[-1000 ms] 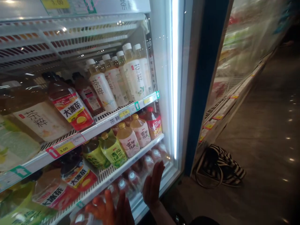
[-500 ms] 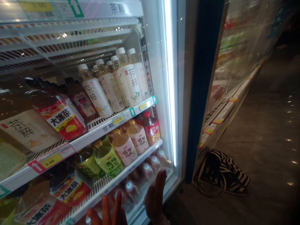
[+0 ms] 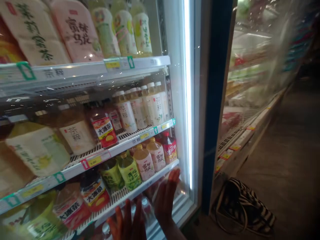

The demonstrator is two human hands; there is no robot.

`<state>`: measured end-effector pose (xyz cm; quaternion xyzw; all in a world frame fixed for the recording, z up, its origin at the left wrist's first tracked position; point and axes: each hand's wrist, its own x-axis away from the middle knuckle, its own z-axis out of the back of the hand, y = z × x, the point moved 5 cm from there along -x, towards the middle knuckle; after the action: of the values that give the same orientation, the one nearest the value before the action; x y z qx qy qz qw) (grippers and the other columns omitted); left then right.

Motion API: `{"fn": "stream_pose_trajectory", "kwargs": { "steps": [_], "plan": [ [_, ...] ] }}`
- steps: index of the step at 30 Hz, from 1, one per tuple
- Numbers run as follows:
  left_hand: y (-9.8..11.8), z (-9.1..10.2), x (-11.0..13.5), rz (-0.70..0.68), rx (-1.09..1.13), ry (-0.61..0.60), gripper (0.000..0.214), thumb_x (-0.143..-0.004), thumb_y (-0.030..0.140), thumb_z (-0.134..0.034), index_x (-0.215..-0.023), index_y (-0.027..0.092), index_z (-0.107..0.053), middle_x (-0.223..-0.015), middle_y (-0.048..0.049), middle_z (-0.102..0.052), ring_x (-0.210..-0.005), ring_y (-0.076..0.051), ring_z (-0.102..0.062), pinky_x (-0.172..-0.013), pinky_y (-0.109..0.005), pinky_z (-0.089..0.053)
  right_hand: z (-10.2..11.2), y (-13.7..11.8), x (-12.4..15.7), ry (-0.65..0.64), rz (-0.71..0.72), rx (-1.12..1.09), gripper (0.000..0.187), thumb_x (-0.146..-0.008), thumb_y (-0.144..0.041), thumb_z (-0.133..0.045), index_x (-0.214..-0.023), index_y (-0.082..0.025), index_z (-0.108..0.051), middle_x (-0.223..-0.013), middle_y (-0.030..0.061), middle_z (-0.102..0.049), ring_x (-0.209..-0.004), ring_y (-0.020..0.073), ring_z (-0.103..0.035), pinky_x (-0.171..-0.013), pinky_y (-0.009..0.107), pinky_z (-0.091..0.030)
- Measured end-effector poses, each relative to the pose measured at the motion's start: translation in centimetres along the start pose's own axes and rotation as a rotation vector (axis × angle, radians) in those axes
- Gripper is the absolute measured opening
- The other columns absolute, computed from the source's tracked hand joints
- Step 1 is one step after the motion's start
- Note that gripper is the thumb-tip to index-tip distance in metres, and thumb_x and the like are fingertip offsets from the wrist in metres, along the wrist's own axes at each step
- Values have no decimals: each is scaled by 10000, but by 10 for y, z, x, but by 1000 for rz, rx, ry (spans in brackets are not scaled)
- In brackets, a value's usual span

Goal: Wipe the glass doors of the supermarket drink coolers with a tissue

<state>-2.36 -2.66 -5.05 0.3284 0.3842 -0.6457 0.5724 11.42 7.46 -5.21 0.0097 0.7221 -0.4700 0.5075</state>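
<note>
My right hand [image 3: 165,199] lies flat against the glass door [image 3: 175,100] of a lit drinks fridge, fingers stretched upward and together, low down near the door's right frame. My left hand [image 3: 126,221] is just left of it at the bottom edge of view, fingers spread against the same glass. Neither hand holds anything. Behind the glass, right above my hands, stand pink-labelled tea bottles [image 3: 151,160] and green tea bottles [image 3: 130,170] on a white wire shelf [image 3: 140,188]. Small bottles [image 3: 146,203] on the shelf below are partly hidden by my fingers.
Higher shelves carry pale tea bottles [image 3: 150,106], a red-labelled iced tea bottle [image 3: 103,128] and yellow price tags [image 3: 94,161]. A blue door post [image 3: 215,100] stands right of the glass. A striped bag [image 3: 246,208] lies on the dark floor beside an open chiller [image 3: 250,110].
The view has tilted up and left, bringing an upper shelf of bottles into sight. Both hands stay flat on the glass and have slid slightly higher along it.
</note>
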Motion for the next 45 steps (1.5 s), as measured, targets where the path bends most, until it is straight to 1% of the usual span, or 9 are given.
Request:
{"fn": "stream_pose_trajectory", "kwargs": {
  "steps": [5, 12, 17, 19, 25, 27, 32, 39, 45],
  "plan": [
    [-39, 62, -56, 5, -71, 94, 974, -844, 57, -609, -1636, 336, -116, -1726, -58, -60, -1597, -369, -18, -1257, -709, -40, -16, -94, -102, 2, 202, -10, 632, -1073, -225, -277, -1661, -191, -47, -1731, 133, -102, -1604, 333, -70, -1242, 741, -136],
    [-111, 151, -100, -27, -115, 229, 841, -923, 149, -575, -1635, 316, -159, -1739, -9, -22, -1610, -266, 49, -1297, -569, 62, -36, -193, -24, -249, 753, -8, 716, -1004, -151, -376, -1653, -119, -76, -1732, 86, -65, -1609, 267, -60, -1305, 570, -141],
    [-170, 209, -124, -60, -135, 296, 779, -946, 213, -561, -1628, 313, -199, -1740, 14, -31, -1608, -258, 63, -1293, -563, 98, -58, -278, -114, -141, 680, -31, 708, -1053, -198, -327, -1654, -203, 48, -1738, 92, -37, -1611, 275, -25, -1286, 640, -115],
    [-190, 226, -129, -91, -175, 314, 774, -940, 214, -565, -1626, 286, -214, -1741, -7, -21, -1606, -267, 73, -1288, -579, 99, -63, -308, -128, -110, 680, -42, 708, -1060, -207, -320, -1650, -190, 72, -1738, 114, -46, -1610, 285, -13, -1281, 651, -122],
    [-228, 245, -125, -58, -176, 315, 757, -945, 214, -552, -1620, 316, -225, -1730, -25, -113, -1607, -294, -19, -1292, -632, 16, -70, -333, -42, -348, 1095, -20, 718, -1048, -268, -367, -1652, -153, 2, -1731, 83, -123, -1611, 248, -19, -1296, 565, -199],
    [-236, 250, -126, -49, -166, 330, 740, -956, 215, -538, -1617, 330, -227, -1729, -11, -128, -1606, -296, -38, -1293, -634, 9, -76, -348, -48, -368, 1151, -9, 709, -1056, -290, -356, -1652, -163, 6, -1730, 77, -140, -1611, 243, -15, -1297, 564, -191],
    [-260, 264, -141, -84, -197, 326, 744, -974, 231, -529, -1626, 314, -182, -1735, -17, -82, -1607, -302, -22, -1293, -633, -21, -93, -415, -109, -243, 1022, -5, 651, -1075, -277, -296, -1649, -124, -28, -1734, 121, -123, -1610, 255, 28, -1296, 599, -86],
    [-292, 274, -149, -91, -254, 287, 781, -994, 259, -517, -1643, 220, -84, -1734, -97, -51, -1609, -281, -6, -1304, -571, -25, -98, -438, -53, -480, 1514, 41, 590, -1073, -343, -291, -1625, -145, -224, -1723, 57, -216, -1613, 205, -41, -1322, 494, -98],
    [-296, 289, -163, -109, -242, 328, 767, -1011, 295, -477, -1644, 188, -58, -1734, -109, -54, -1610, -266, -7, -1308, -551, -35, -111, -493, -126, -238, 1171, 39, 603, -1090, -302, -214, -1627, -48, -107, -1736, 128, -135, -1606, 249, 53, -1295, 540, -1]
  ]
}}
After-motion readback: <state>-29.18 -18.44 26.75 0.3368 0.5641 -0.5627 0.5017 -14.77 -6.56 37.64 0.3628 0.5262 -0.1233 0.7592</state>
